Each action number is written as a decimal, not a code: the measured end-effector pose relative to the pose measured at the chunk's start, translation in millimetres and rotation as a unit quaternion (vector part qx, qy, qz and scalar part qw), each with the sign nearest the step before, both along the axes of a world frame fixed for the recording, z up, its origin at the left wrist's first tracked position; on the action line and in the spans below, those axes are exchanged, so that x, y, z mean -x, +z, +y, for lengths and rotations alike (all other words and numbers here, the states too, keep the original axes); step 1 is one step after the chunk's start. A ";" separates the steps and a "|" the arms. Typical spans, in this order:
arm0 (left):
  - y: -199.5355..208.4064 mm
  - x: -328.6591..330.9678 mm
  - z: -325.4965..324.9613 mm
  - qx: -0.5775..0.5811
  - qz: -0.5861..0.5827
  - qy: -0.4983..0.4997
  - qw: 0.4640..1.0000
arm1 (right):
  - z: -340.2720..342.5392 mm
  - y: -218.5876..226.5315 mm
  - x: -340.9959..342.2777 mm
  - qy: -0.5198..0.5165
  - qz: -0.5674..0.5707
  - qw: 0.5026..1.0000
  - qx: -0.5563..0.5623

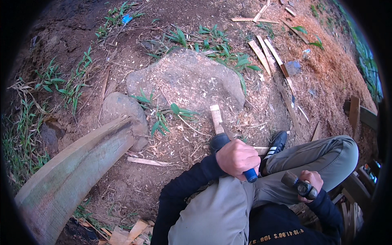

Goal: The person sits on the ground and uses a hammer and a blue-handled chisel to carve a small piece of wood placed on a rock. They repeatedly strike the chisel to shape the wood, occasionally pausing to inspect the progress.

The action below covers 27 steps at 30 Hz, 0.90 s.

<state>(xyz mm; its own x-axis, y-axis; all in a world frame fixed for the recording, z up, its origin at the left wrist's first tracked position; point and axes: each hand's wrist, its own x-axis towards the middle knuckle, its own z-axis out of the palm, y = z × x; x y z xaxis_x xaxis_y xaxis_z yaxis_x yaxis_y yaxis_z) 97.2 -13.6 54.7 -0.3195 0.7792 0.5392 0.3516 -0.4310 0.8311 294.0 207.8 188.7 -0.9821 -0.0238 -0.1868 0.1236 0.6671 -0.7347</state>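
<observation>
The chisel (250, 175) is in the person's left hand (237, 158), which is closed around its blue handle. Its narrow, brownish blade points away from the body toward a pale stick (216, 116), though whether the edge touches is too small to tell. The chisel should be stiff and fairly light, best held by the handle, clear of the edge. The handle looks smooth and may slip in a damp palm.

The stick lies between the dark shoe (219, 143) and the near edge of the rock (192, 79). It is probably light and rigid but apt to split along the grain; its sides, away from the blade, seem the safest hold.

The right hand (312, 183) grips the hammer (300, 185) above the right leg. The hammer is likely heavy at the head, so a hold lower on the shaft, mostly hidden here, would suit it.

Further out, a thick plank (81, 171) leans its far end at a small stone (122, 107), and shavings (332, 73) cover the ground on the right.
</observation>
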 end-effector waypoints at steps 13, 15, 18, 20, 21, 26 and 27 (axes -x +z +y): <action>0.3 6.4 -6.8 0.014 0.032 0.000 0.999 | -3.8 0.4 1.9 0.004 -0.008 1.000 0.010; 2.0 4.3 -2.0 -0.010 0.013 0.017 1.000 | -3.6 0.1 2.9 0.006 -0.009 1.000 0.025; 2.9 4.3 0.4 -0.022 -0.004 0.023 0.999 | -6.8 -0.5 3.3 -0.005 0.004 1.000 0.004; 2.5 6.9 -0.9 -0.014 0.002 0.013 1.000 | 0.7 -4.2 -12.5 -0.019 -0.040 0.999 0.019; 2.1 10.4 -3.8 -0.006 0.010 0.003 1.000 | 3.4 -5.0 -18.0 -0.026 -0.062 0.997 0.027; 2.5 9.5 1.9 -0.022 -0.006 0.023 0.999 | -1.7 -2.2 -6.2 0.026 -0.075 0.997 0.010; 1.5 9.0 2.5 -0.023 -0.010 0.027 0.999 | -3.4 -1.5 -1.1 0.038 -0.075 0.996 -0.001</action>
